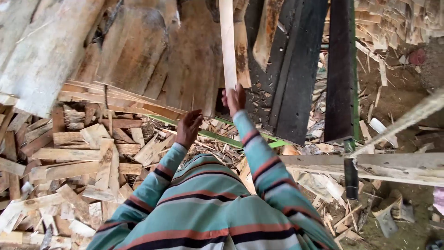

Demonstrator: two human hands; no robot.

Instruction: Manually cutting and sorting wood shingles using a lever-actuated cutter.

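My right hand (234, 98) grips the lower end of a long pale wooden plank (227, 44) that stands upright and runs out of the top of the view. My left hand (189, 127) hangs just left of it and lower, fingers loosely curled, holding nothing. Both arms wear striped teal, orange and black sleeves. Behind the plank lean broad brown boards (185, 55) and dark, almost black planks (300, 69).
A heap of short wood offcuts (78, 157) covers the ground at left. A green metal frame (222, 139) runs under the leaning boards. A grey timber beam (370, 166) lies across the right, with a rope (407, 118) above it and wood scraps on bare earth.
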